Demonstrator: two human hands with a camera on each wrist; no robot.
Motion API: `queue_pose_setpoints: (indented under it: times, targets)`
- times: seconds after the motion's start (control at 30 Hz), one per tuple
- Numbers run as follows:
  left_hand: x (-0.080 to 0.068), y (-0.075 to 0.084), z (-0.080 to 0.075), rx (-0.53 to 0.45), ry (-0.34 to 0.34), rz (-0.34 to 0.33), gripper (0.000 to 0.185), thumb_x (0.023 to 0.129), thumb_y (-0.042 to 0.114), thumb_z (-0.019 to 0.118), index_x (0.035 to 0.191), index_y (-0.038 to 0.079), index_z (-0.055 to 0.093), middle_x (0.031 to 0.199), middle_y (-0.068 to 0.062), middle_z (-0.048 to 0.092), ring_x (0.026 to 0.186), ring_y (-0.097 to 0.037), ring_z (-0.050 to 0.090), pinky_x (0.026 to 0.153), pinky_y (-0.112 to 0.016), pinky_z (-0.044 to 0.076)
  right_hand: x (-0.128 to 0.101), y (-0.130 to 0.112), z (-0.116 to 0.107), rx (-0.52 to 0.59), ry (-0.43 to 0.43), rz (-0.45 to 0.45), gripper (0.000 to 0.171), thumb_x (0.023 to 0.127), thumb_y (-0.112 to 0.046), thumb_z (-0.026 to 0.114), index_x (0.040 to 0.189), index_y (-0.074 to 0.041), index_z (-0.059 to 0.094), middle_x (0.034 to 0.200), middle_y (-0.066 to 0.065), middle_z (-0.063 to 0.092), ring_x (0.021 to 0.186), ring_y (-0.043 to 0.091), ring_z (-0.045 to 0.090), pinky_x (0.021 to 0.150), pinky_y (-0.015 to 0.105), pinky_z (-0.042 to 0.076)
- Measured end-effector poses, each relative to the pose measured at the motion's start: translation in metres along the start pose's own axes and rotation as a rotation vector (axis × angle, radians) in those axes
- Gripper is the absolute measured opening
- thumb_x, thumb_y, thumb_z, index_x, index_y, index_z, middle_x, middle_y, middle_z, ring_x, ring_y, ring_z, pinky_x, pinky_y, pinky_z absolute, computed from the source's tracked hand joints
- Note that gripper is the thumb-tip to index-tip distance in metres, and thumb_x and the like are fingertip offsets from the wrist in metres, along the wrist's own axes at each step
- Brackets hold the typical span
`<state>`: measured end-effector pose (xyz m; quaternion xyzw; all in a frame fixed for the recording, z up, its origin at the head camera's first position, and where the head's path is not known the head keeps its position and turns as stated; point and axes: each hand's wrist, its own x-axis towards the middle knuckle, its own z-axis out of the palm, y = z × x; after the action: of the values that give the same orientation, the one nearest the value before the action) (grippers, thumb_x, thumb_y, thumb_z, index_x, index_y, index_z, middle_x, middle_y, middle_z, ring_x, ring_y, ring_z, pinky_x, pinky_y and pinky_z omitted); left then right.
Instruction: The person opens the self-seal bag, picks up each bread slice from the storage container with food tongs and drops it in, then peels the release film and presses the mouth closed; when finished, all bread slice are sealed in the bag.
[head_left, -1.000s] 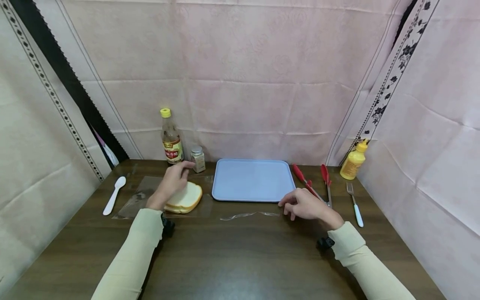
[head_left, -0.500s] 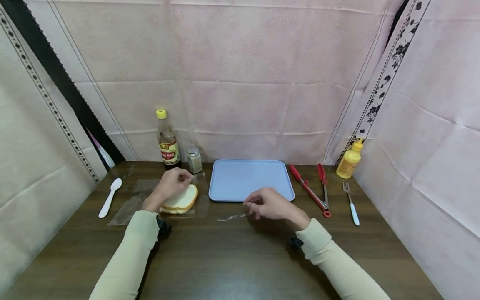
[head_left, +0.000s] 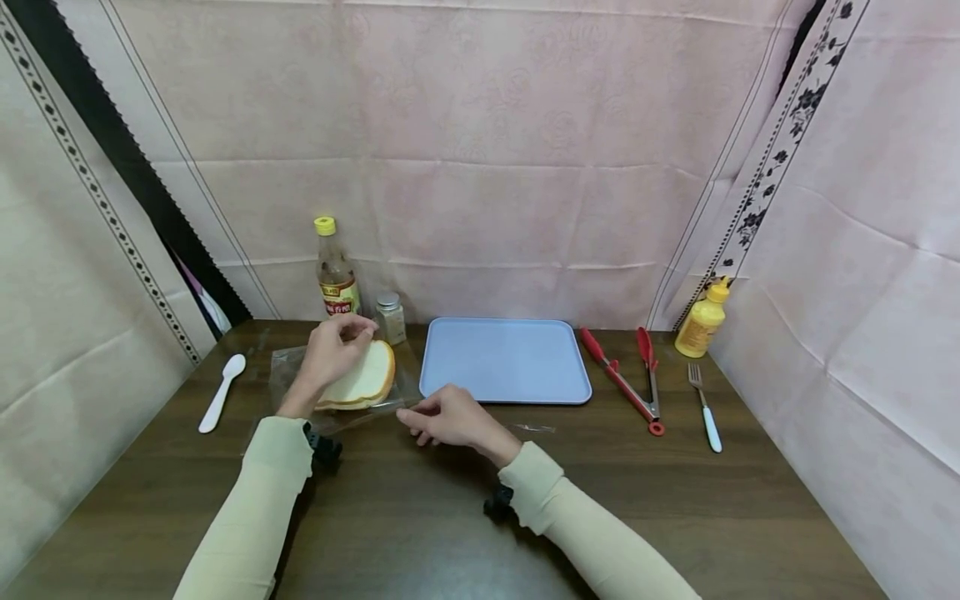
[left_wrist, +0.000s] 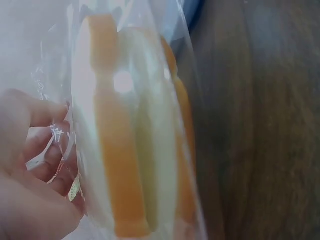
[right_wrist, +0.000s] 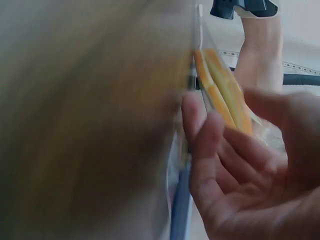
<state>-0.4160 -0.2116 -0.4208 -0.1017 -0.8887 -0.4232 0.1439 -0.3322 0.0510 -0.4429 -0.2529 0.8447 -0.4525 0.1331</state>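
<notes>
Two slices of bread [head_left: 360, 385] sit in a clear bag [head_left: 341, 414] at the table's [head_left: 450, 517] left, tipped up. My left hand [head_left: 330, 354] pinches the bag's far edge; my right hand [head_left: 448, 419], fingers loosely curled, touches its near corner. I judge unbagging underway; next needs the opening spread.

The head view is evenly and softly lit from above, with only faint shadows under the arms on the table [head_left: 450, 517] and a wide-angle bend that curves the curtain [head_left: 480, 167] edges at the sides. The left wrist view is very close and soft, with a white glare spot on the bag [left_wrist: 122, 82] and the wood beside it smeared. The right wrist view is worst: its left half is a brown blur, and the right hand [right_wrist: 250, 180] is out of focus.
</notes>
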Motion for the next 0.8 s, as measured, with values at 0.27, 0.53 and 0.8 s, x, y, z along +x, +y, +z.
queue_pose_setpoints:
  times: [0.27, 0.53, 0.8]
  targets:
    - [0.000, 0.003, -0.004, -0.040, 0.063, -0.003, 0.021, 0.109, 0.025, 0.064, 0.121, 0.013, 0.078, 0.124, -0.010, 0.071, 0.108, -0.024, 0.064, 0.095, -0.037, 0.048, 0.018, -0.011, 0.019, 0.096, 0.252, -0.020, 0.029, 0.108, -0.031, 0.069, 0.112, -0.007, 0.086, 0.083, 0.005, 0.083, 0.073, 0.024, 0.080, 0.053, 0.027, 0.057]
    - [-0.005, 0.028, -0.016, -0.073, 0.099, 0.070, 0.029, 0.110, 0.034, 0.065, 0.125, 0.014, 0.079, 0.121, -0.011, 0.075, 0.101, -0.016, 0.066, 0.085, -0.022, 0.050, 0.023, -0.016, -0.001, 0.140, 0.361, -0.157, 0.020, 0.108, -0.023, 0.068, 0.108, -0.011, 0.084, 0.094, 0.010, 0.083, 0.088, 0.026, 0.081, 0.073, 0.026, 0.061]
    - [-0.007, 0.069, -0.035, -0.389, 0.119, 0.068, 0.036, 0.104, 0.040, 0.075, 0.127, 0.013, 0.079, 0.117, 0.002, 0.079, 0.099, -0.011, 0.070, 0.077, -0.021, 0.057, 0.007, -0.043, -0.059, 0.234, 0.486, -0.277, 0.021, 0.107, -0.027, 0.070, 0.106, -0.010, 0.081, 0.104, 0.012, 0.081, 0.092, 0.017, 0.076, 0.083, 0.038, 0.063]
